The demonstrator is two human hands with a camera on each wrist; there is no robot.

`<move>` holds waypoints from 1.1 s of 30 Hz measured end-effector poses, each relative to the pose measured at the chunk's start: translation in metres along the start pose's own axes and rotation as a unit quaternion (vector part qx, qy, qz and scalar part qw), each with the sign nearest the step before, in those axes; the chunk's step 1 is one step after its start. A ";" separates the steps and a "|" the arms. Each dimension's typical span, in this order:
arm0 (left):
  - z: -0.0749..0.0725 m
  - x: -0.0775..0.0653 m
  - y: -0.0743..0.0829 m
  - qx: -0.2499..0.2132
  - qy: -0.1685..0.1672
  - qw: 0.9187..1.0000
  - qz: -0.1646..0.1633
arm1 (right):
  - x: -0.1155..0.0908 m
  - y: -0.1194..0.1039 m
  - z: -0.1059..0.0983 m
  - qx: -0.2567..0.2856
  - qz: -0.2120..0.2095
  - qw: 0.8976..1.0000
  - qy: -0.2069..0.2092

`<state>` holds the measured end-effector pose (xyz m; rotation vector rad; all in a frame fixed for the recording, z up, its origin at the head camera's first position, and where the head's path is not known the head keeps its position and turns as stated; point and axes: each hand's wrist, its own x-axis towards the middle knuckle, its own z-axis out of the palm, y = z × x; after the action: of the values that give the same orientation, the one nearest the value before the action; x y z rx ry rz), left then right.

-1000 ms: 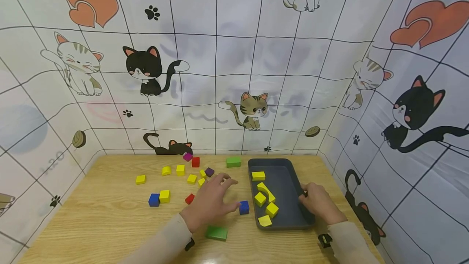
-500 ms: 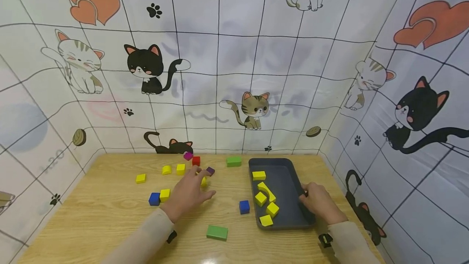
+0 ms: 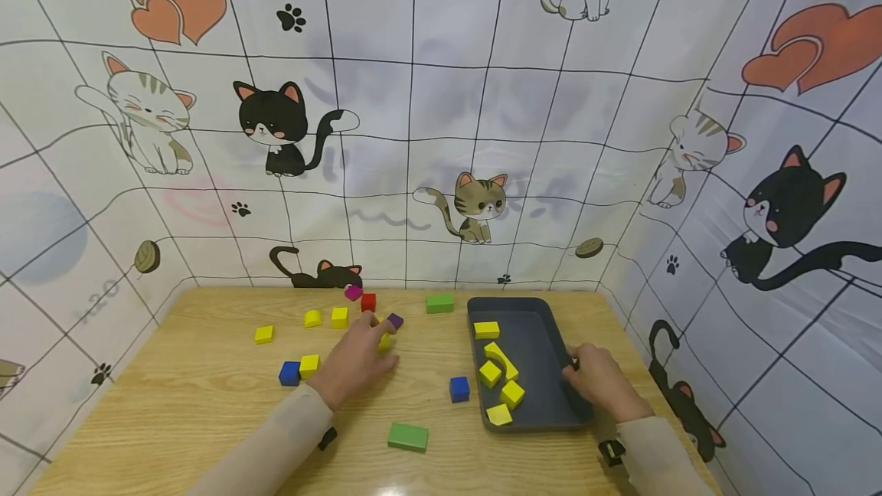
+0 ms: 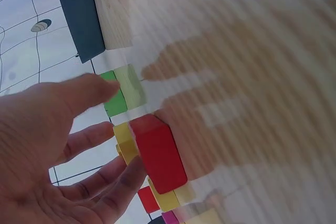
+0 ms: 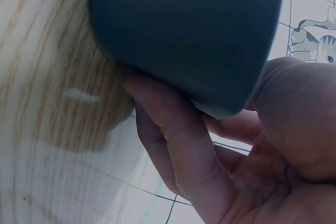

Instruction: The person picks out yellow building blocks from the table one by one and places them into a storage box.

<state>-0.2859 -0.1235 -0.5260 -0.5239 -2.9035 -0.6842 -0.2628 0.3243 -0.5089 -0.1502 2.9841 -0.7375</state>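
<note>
My left hand (image 3: 354,362) reaches over the loose blocks at the centre-left of the table, thumb spread apart from the fingers. Its fingertips are at a yellow block (image 3: 383,342), partly covered by the hand. In the left wrist view a red block (image 4: 160,153) lies right by the fingers, with yellow blocks (image 4: 126,142) behind it; the hand hides this red block in the head view. On the right, my right hand (image 3: 606,381) grips the side rim of a dark grey tray (image 3: 544,358), thumb above and fingers below. Several yellow blocks (image 3: 512,394) lie along the tray's left side.
A blue block (image 3: 459,389) sits just left of the tray. Green blocks lie in front (image 3: 408,437) and at the back (image 3: 439,303). Purple (image 3: 395,321), red (image 3: 368,302) and more yellow blocks (image 3: 340,318) are scattered back left. A cat-print curtain (image 3: 441,113) surrounds the table.
My left hand has moved left, away from beside the blue block near the tray, to the yellow blocks, then shifted only slightly. The right hand and tray stay in place.
</note>
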 end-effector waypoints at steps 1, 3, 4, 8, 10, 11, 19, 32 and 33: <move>0.000 0.001 0.000 -0.002 -0.001 1.000 0.000 | 0.000 0.000 0.000 0.002 0.001 1.000 0.000; 0.001 0.002 0.000 -0.006 -0.003 1.000 0.001 | -0.001 -0.002 -0.001 0.001 0.000 1.000 0.000; 0.001 0.003 0.000 -0.007 -0.004 1.000 0.002 | -0.001 -0.002 -0.001 0.001 0.001 1.000 -0.001; 0.002 0.005 0.000 -0.007 -0.005 1.000 0.006 | -0.002 -0.004 -0.002 0.002 0.003 1.000 -0.003; 0.003 0.006 0.000 -0.005 -0.004 1.000 0.011 | -0.001 -0.004 -0.001 0.002 0.004 1.000 -0.003; 0.003 0.006 0.000 -0.004 -0.003 1.000 0.014 | -0.001 -0.003 -0.001 0.001 0.005 1.000 -0.003; 0.002 0.008 0.003 -0.012 -0.003 1.000 0.027 | 0.000 0.000 0.000 0.001 0.004 1.000 -0.002; -0.004 0.007 0.030 -0.029 0.018 0.997 0.067 | -0.001 0.000 -0.001 0.007 0.002 1.000 -0.003; -0.004 0.007 0.032 -0.028 0.020 0.997 0.073 | 0.000 0.000 -0.001 0.008 0.004 1.000 -0.003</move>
<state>-0.2805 -0.0961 -0.5079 -0.7124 -2.7813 -0.7464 -0.2626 0.3249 -0.5086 -0.1385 2.9708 -0.7579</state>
